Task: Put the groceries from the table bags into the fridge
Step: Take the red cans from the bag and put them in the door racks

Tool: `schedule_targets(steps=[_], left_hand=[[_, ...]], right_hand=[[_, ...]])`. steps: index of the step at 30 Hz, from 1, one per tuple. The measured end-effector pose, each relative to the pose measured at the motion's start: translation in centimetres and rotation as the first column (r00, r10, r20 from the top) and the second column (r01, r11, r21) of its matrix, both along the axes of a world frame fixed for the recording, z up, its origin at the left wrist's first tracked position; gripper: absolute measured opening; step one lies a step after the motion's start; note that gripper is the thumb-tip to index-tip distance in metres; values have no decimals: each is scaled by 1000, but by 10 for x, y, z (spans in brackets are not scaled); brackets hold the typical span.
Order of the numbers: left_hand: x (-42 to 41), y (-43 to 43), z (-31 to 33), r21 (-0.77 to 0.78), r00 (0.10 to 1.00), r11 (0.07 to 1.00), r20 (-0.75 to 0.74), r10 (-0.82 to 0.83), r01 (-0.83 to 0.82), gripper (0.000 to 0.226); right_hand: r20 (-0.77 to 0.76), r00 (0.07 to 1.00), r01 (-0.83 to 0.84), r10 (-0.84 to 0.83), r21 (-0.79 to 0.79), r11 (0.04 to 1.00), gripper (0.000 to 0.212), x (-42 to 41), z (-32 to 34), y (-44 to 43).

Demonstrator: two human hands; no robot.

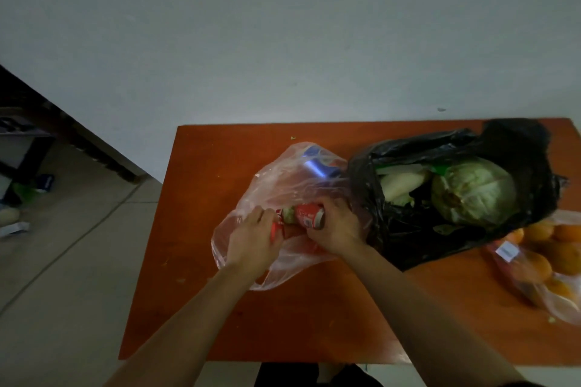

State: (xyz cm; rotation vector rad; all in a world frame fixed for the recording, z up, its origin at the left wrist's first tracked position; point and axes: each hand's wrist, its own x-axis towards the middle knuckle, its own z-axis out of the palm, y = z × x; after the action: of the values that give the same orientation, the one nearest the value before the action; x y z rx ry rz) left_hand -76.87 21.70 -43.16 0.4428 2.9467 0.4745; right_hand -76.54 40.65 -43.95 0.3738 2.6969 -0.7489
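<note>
Head view: an orange-brown wooden table is seen from above, set against a pale wall, with tiled floor to its left. On the right half of the tabletop a black plastic bag is spread open; a pale green cabbage and a whitish vegetable are held inside it. At the table's right edge a clear bag of oranges is laid, partly cut off by the frame, with a small white label on it. Left of the black bag, and touching it, a thin clear pinkish bag is spread on the table. A blue can is seen lying at its far end.

Both bare forearms are stretched from the bottom of the frame into the mouth of this clear bag. A red can lying on its side is grasped by the right hand, the fingers wrapped round it. Another red item, mostly hidden, is clasped by the left hand; what it is cannot be told. The two hands are kept close together, nearly touching, over the bag.
</note>
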Motion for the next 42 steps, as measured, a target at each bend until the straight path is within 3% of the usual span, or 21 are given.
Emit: schedule_targets(steps=[2, 5, 9, 13, 21, 24, 32, 37, 42], left_hand=[[-4, 15, -3, 27, 992, 999, 120, -32, 29, 20], [-18, 27, -13, -3, 952, 984, 253, 174, -179, 47], [-39, 32, -33, -174, 875, 922, 295, 383, -345, 87], [-45, 32, -52, -209, 847, 916, 353, 396, -342, 105], [-14, 23, -15, 152, 893, 896, 248, 375, -418, 104], [0, 21, 17, 284, 914, 870, 173, 367, -403, 94], [26, 20, 106, 431, 896, 824, -76, 438, -366, 80], [41, 29, 142, 604, 872, 739, -144, 469, -298, 80], [43, 57, 168, 694, 934, 709, -155, 321, -128, 76]], right_hand=[[0, 999, 44, -44, -33, 998, 68, 3, -4, 3], [19, 995, 98, -97, -50, 994, 70, 7, -8, 7], [27, 995, 94, -92, -64, 994, 76, 17, -14, 8], [73, 990, 131, -119, -193, 972, 80, 26, -22, 9], [-23, 997, 57, -68, -320, 946, 56, 32, 3, 15], [-62, 989, 103, -133, -349, 931, 66, 34, 31, 22], [-435, 886, -19, -161, -381, 924, 66, 43, 108, 33], [-448, 808, 87, -383, -552, 829, 69, 58, 154, 43], [-426, 680, 159, -597, -709, 687, 59, 85, 191, 66]])
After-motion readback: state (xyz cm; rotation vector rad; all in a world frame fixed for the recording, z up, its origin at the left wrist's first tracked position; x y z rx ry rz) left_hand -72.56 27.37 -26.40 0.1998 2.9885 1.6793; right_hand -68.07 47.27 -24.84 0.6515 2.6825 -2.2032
